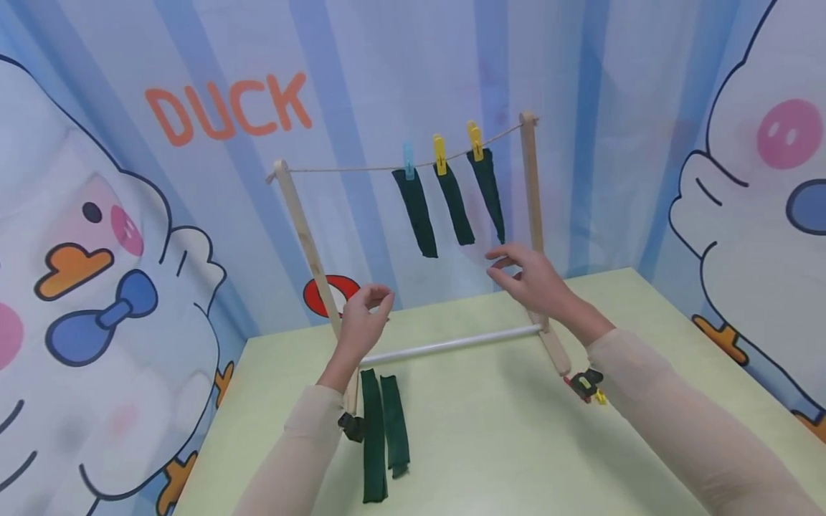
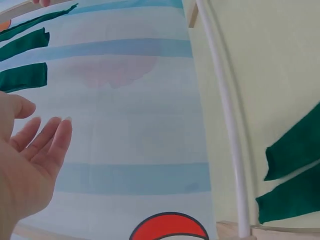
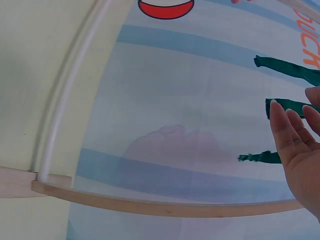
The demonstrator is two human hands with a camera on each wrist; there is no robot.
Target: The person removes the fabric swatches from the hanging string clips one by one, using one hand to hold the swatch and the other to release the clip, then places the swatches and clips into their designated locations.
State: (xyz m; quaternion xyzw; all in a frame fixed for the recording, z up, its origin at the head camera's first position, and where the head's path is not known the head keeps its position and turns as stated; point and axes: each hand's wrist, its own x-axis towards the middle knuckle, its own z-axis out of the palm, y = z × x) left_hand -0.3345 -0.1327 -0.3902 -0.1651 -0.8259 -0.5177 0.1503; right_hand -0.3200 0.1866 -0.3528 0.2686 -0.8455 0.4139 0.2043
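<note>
Nothing is gripped by the left hand (image 1: pixel 363 322) or right hand (image 1: pixel 532 282), fingers (image 1: pixel 506 250) loose. Three long, dark green cloth strips (image 1: pixel 455 204) are pegged above the right fingers; two other strips (image 1: pixel 373 437) are laid on the pale green tabletop (image 1: pixel 477 430) below the left fingers.

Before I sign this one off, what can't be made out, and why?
Left wrist view: the clipped upper ends of the hanging strips, cut off by the left edge.
Left wrist view: most of the right hand, cut off by the top edge.
Head view: part of the left post, hidden behind the left hand.
Head view: what the small dark object beside the right sleeve is; too small.
</note>
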